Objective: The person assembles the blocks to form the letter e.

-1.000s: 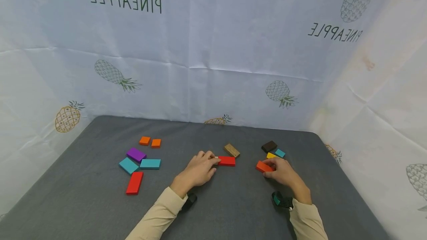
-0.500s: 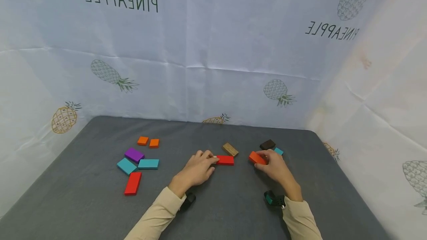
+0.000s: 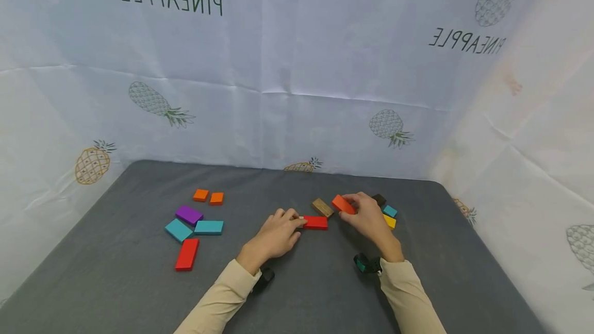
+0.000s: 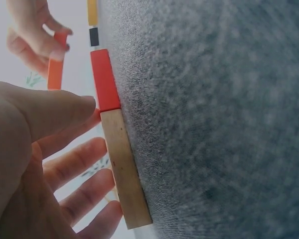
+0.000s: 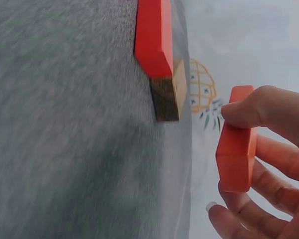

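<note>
My right hand pinches an orange block between thumb and fingers, held above the table. The right wrist view shows the thumb across the near face of this orange block. My left hand rests its fingers on a light wooden block, mostly hidden under it in the head view. Thumb and index tips lie near the joint where this block meets a red block end to end. Behind the red block, a brown wooden block lies at an angle, left of the held orange block.
At the right lie a dark brown block, a blue block and a yellow block. On the left are two orange blocks, a purple block, two teal blocks and a red block. A patterned cloth stands behind.
My right hand has carried the orange block left and away from me, from beside the yellow block to near the brown wooden block. The left hand stays on the row.
</note>
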Demonstrator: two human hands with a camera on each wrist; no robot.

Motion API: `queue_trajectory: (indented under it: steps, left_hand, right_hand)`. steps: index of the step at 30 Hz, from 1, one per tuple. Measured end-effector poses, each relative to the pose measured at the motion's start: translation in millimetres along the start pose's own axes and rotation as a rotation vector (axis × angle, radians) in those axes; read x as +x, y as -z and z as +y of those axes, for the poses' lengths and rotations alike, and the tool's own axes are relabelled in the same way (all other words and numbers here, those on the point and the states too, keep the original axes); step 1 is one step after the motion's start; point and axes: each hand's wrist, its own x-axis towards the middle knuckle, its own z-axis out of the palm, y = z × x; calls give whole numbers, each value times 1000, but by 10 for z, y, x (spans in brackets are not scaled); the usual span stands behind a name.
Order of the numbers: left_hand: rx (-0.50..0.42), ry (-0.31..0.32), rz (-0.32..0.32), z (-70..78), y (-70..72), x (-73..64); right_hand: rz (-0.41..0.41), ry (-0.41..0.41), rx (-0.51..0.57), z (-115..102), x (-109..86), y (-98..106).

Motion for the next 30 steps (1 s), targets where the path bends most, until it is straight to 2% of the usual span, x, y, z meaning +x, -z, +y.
queue_trajectory:
  steps: [19, 30]
  left_hand:
    - [5, 8, -12, 4, 16, 35]
    - [15, 7, -4, 5, 12, 38]
  right_hand:
    - [-15, 86, -4, -233, 385, -208]
    - [-34, 88, 15, -313, 519, -298]
